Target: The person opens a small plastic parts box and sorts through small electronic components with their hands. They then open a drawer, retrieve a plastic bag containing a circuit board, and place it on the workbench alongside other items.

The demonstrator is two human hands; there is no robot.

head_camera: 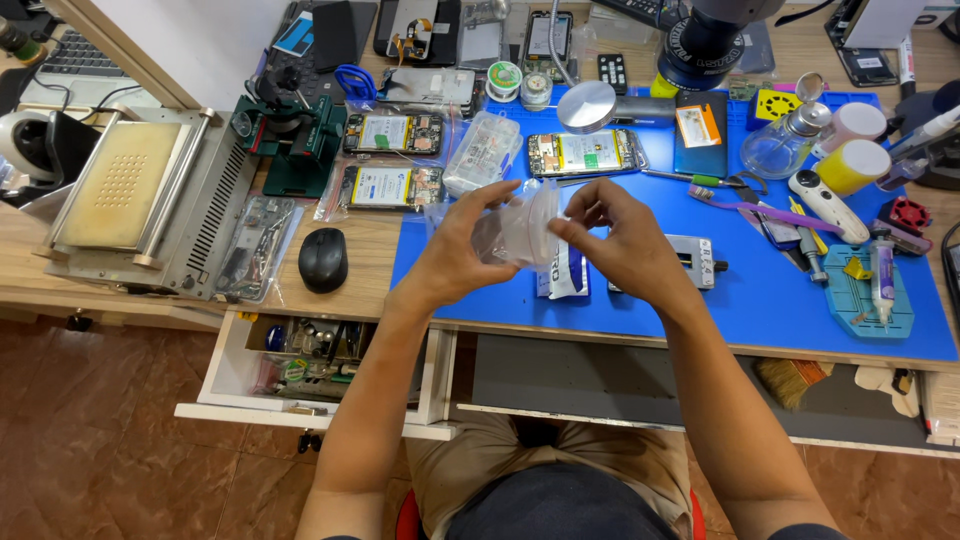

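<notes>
My left hand (pixel 462 243) and my right hand (pixel 612 236) both hold a small clear plastic bag (pixel 517 230) above the blue work mat (pixel 760 300). The fingers of each hand pinch the bag's top edge from either side. Under my hands lie a white and blue flat packet (pixel 564 277) and a small grey metal block (pixel 697 262). What is inside the bag I cannot tell.
Several opened phones (pixel 585 152) lie at the back of the mat. A black mouse (pixel 323 259) sits left of it, beside a metal heating machine (pixel 130 195). Bottles, tweezers and a glue tube (pixel 882 280) crowd the right. An open drawer (pixel 300 365) juts out below the desk.
</notes>
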